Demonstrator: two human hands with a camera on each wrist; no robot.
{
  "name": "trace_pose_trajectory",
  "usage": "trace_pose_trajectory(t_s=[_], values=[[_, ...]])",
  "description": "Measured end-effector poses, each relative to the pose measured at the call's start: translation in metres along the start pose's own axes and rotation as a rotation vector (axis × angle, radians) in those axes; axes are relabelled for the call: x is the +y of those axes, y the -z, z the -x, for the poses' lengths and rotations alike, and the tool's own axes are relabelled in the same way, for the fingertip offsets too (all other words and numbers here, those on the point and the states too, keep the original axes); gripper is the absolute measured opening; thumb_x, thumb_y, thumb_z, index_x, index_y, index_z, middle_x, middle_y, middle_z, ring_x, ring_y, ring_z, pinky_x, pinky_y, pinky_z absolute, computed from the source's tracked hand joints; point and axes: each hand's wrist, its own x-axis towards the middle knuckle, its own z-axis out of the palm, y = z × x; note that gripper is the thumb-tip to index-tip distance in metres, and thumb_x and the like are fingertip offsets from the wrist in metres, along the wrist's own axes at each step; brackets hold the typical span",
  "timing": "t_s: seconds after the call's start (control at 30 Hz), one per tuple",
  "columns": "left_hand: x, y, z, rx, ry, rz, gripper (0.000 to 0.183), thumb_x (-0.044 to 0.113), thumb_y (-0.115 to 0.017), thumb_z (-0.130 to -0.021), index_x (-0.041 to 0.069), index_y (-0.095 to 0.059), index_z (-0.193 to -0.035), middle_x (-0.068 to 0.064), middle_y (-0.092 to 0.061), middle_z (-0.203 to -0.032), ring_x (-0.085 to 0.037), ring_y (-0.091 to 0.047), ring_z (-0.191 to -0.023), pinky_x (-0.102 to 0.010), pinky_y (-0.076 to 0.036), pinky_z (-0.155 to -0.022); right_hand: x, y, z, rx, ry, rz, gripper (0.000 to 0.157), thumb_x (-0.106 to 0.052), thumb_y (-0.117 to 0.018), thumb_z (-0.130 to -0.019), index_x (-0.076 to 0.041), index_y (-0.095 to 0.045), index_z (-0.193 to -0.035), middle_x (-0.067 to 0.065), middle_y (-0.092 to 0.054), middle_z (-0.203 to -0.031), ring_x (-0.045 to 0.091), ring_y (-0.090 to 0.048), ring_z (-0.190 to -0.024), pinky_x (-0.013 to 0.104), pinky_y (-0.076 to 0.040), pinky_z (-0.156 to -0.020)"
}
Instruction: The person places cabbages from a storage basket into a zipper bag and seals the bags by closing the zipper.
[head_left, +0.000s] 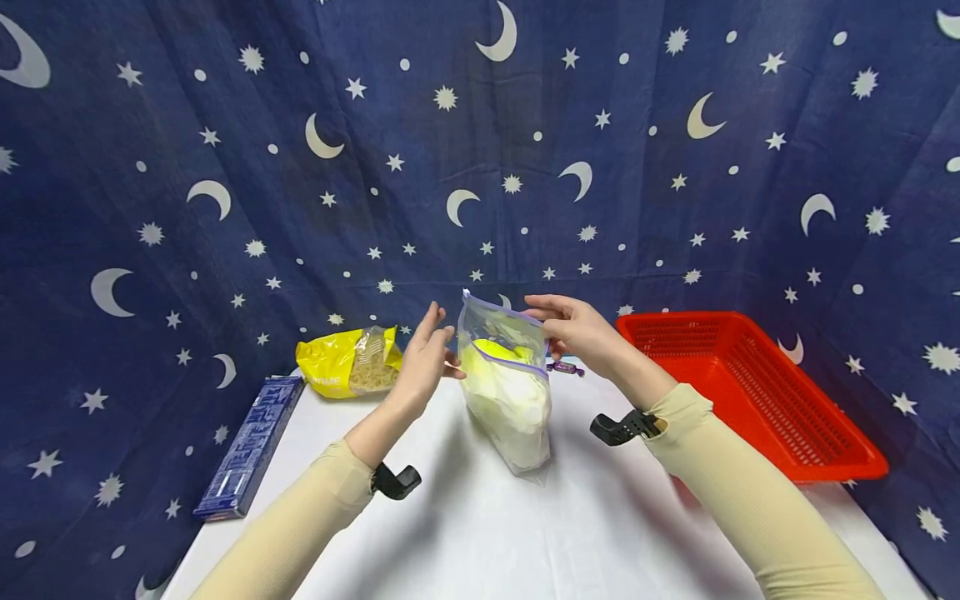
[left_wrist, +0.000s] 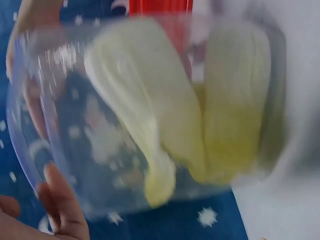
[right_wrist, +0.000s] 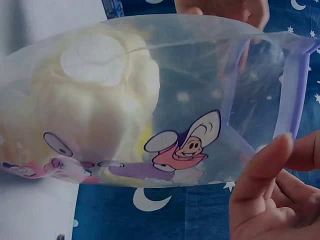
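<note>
A clear zip bag (head_left: 507, 417) with a lilac zip stands upright on the white table, its mouth upward. Inside are pale, white-and-yellow pieces that look like cabbage (left_wrist: 145, 90); a round white stem end (right_wrist: 95, 60) shows through the plastic. My right hand (head_left: 581, 329) pinches the bag's top edge at the zip's right end, between thumb and forefinger. At the bag's left side is my left hand (head_left: 425, 358), fingers extended upward and fingertips right at the plastic. Cartoon figures (right_wrist: 192, 140) are printed on the bag.
A red plastic basket (head_left: 817, 392) stands at the right. Back left lies a yellow pasta bag (head_left: 330, 358), with a long blue box (head_left: 251, 450) along the table's left edge. Behind the zip bag is a small purple-wrapped sweet (head_left: 566, 367). A starry blue curtain (head_left: 480, 125) hangs behind.
</note>
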Motion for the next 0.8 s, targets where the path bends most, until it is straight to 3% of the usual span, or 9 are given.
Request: trace_pose_trajectory(t_s=[0.1, 0.2, 0.27, 0.43, 0.6, 0.8], values=[[-0.007, 0.011, -0.017, 0.024, -0.008, -0.076, 0.063, 0.019, -0.043, -0.105, 0.012, -0.022, -0.164, -0.004, -0.029, -0.166, -0.028, -0.06, -0.113, -0.042, -0.053, -0.1, 0.002, 0.002, 0.005, 0.016, 0.009, 0.039, 0.061, -0.001, -0.055, -0.094, -0.012, -0.047, -0.153, 0.01, -0.052, -0.15, 0.029, -0.058, -0.099, 0.03, -0.051, -0.064], [-0.013, 0.017, -0.037, -0.023, 0.025, -0.112, 0.06, 0.016, -0.042, -0.107, 0.009, -0.024, -0.163, -0.007, -0.028, -0.167, -0.032, -0.04, -0.144, -0.044, -0.034, -0.119, 0.004, 0.002, 0.009, 0.017, 0.025, 0.06, 0.062, -0.001, -0.056, -0.093, -0.011, -0.048, -0.153, 0.011, -0.053, -0.151, 0.032, -0.055, -0.12, 0.032, -0.053, -0.071], [-0.015, 0.018, -0.05, -0.066, 0.055, -0.104, 0.06, 0.016, -0.042, -0.108, 0.009, -0.021, -0.164, -0.007, -0.025, -0.168, -0.029, -0.028, -0.151, -0.042, -0.026, -0.124, 0.005, 0.002, 0.011, 0.016, 0.036, 0.059, 0.061, -0.001, -0.057, -0.093, -0.011, -0.048, -0.153, 0.012, -0.053, -0.15, 0.034, -0.055, -0.123, 0.034, -0.053, -0.074], [-0.015, 0.017, -0.077, -0.129, 0.103, -0.06, 0.061, 0.018, -0.04, -0.111, 0.011, -0.012, -0.165, -0.007, -0.02, -0.169, -0.022, -0.016, -0.155, -0.042, -0.017, -0.126, 0.007, -0.003, 0.013, 0.012, 0.061, 0.061, 0.058, -0.005, -0.059, -0.094, -0.013, -0.051, -0.151, 0.009, -0.056, -0.147, 0.032, -0.057, -0.121, 0.04, -0.055, -0.081], [-0.019, 0.019, -0.087, -0.12, 0.117, -0.045, 0.061, 0.022, -0.044, -0.111, 0.009, -0.018, -0.164, -0.009, -0.025, -0.168, -0.024, -0.021, -0.154, -0.044, -0.018, -0.126, 0.009, -0.005, 0.022, 0.019, 0.085, 0.056, 0.055, -0.007, -0.06, -0.098, -0.013, -0.05, -0.152, 0.01, -0.055, -0.148, 0.033, -0.056, -0.123, 0.042, -0.059, -0.087], [-0.029, 0.019, -0.088, -0.084, 0.103, -0.082, 0.055, 0.026, -0.052, -0.108, 0.007, -0.039, -0.157, -0.009, -0.037, -0.163, -0.026, -0.03, -0.151, -0.044, -0.026, -0.124, 0.023, -0.006, 0.052, 0.179, 0.213, 0.122, 0.037, -0.021, -0.065, -0.101, -0.009, -0.061, -0.135, 0.013, -0.06, -0.134, 0.033, -0.061, -0.11, 0.036, -0.06, -0.085]])
